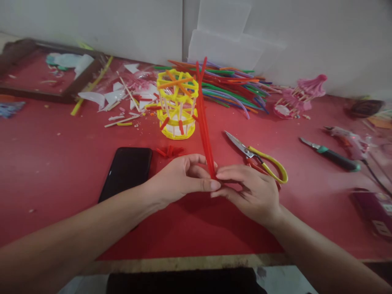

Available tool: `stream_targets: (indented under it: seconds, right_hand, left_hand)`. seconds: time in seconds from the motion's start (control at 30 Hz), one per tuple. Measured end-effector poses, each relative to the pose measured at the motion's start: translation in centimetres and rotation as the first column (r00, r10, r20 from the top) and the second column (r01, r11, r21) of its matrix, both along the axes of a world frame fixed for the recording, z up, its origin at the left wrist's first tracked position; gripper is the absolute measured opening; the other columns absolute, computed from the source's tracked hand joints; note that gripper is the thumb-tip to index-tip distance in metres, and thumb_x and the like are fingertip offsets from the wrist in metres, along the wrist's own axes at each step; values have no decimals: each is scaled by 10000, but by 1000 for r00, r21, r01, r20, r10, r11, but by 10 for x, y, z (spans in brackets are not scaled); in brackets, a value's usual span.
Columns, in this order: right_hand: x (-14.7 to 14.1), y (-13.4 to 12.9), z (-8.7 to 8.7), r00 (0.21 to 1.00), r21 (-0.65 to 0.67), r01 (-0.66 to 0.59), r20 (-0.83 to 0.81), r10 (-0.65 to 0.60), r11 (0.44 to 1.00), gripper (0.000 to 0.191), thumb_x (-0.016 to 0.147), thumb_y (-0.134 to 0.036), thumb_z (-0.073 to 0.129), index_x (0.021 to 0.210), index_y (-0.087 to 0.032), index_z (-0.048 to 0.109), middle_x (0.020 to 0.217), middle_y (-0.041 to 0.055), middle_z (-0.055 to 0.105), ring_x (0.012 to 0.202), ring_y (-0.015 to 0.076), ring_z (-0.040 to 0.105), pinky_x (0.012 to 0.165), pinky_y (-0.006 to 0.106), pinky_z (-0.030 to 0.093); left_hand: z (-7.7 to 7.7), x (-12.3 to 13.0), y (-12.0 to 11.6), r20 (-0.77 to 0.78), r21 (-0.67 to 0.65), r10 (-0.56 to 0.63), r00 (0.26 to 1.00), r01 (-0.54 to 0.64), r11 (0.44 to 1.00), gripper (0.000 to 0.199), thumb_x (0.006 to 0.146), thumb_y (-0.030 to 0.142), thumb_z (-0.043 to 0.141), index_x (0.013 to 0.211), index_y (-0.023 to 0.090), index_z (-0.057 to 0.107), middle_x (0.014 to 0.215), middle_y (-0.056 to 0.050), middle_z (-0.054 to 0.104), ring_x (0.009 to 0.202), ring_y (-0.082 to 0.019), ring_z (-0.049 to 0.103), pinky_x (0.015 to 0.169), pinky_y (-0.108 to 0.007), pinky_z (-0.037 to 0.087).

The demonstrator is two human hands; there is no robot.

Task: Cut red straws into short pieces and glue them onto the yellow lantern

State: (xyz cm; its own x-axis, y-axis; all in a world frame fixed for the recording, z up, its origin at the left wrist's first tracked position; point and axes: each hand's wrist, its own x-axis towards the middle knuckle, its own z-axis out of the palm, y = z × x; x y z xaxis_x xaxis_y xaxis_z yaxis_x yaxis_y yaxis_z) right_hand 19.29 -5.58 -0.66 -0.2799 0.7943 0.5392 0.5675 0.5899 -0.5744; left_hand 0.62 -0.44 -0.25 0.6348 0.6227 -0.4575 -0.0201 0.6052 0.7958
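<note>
A few long fuzzy red stems (pixel 206 134) rise nearly upright, lower ends pinched by the left hand (pixel 177 177); the right hand's (pixel 255 196) fingertips touch there, perhaps pinching, I can't quite tell. Beyond stands a yellow openwork fuzzy-stem cylinder (pixel 174 122).

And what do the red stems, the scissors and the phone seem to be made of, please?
The red stems: probably pipe cleaners, judging by their matte, soft-looking surface; any wire core is hidden.
The scissors: likely steel blades, grey with a dull shine; the smooth yellow handle may be plastic-coated.
The phone: a flat, smooth black face, perhaps glass.
</note>
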Motion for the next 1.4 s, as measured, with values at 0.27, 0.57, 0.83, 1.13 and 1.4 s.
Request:
stream_targets:
  seconds: [0.27,0.57,0.83,1.13,1.4]
  right_hand:
    - [2,4,2,1000,14,20,-15,-20,1000,129,815,-284,739,856,-228,631,807,-3,740,728,132,716,697,228,596]
    - [4,-1,3,998,191,-23,58,12,981,105,835,-139,694,886,-222,654,802,15,752,774,145,733,747,234,613]
    - [2,0,5,999,56,-21,-33,23,998,106,844,-167,687,878,-245,625,784,-4,732,730,138,716,680,247,608]
    - [-2,1,6,979,-230,-73,-204,25,971,85,833,-256,715,781,-190,701,751,22,748,685,129,712,665,229,598]
    - [-7,0,-10,648,-670,-579,-724,-237,464,180,828,-331,719,813,-152,714,803,48,770,598,121,718,555,232,619]
  left_hand:
    - [-2,2,0,100,-11,177,979,-176,984,407,594,202,887,827,164,556,603,67,668,624,-71,633,691,-186,465]
    - [-3,3,-1,171,-7,110,979,-111,994,302,615,206,883,745,145,617,635,51,679,610,-50,616,641,-153,460]
    - [-4,0,0,144,50,58,988,-66,997,293,643,200,869,823,162,640,654,53,685,609,-58,606,635,-173,441]
    - [-3,3,-1,170,57,168,971,-179,982,358,639,201,876,873,160,608,643,44,707,657,-90,662,718,-207,517]
    - [4,2,1,154,99,89,984,-105,990,410,646,179,861,891,182,533,591,56,687,504,-119,621,572,-260,535]
